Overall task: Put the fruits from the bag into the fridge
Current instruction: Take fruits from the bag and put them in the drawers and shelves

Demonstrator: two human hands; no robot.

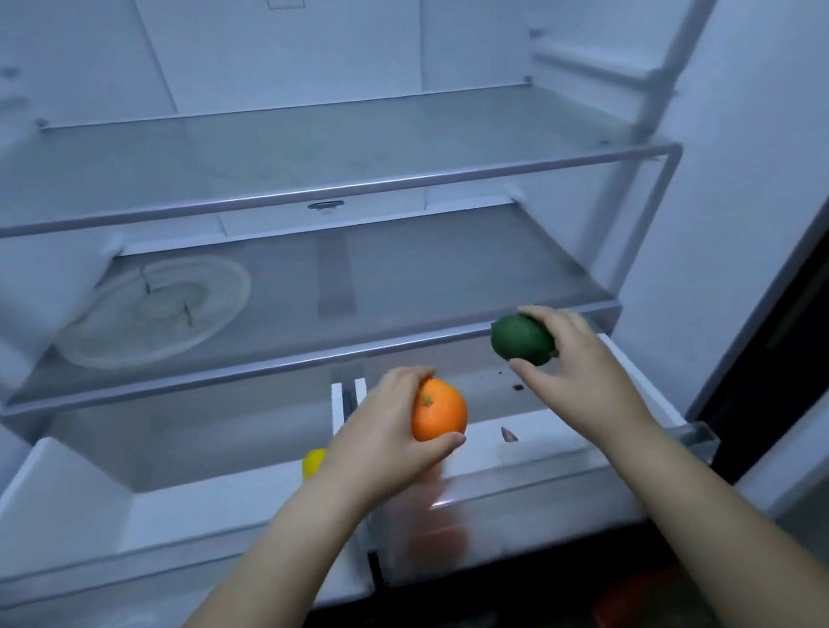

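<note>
**Grasp.** The fingers (409, 375) of the left hand (384, 425) curl round a round orange fruit (438, 409), thumb beneath. They hold it above the right clear plastic drawer (526, 492), just beside the central divider. The fingers (544, 313) of the right hand (582, 372) grasp a dark green fruit (521, 340) over the rear of the same drawer, close under the front edge of the lower glass shelf (253, 371).

**Progress.** A small yellow fruit (314, 462) lies in the left clear plastic drawer (68, 554), partly hidden by the left wrist, and is judged deposited. Two fruits are in hand and not yet released. The bag cannot be identified. A blurred reddish shape (636, 598) on the floor may be it, so the number outstanding is unknown.

**Clearance.** Both drawers stand pulled out with open tops. The right drawer's floor shows only dark specks (516, 387) and a pinkish scrap (509, 434), so room to lower appears ample. The shelf edge is the nearest obstruction to the green fruit. A round clear plate (154, 312) sits on that shelf, well apart.
</note>
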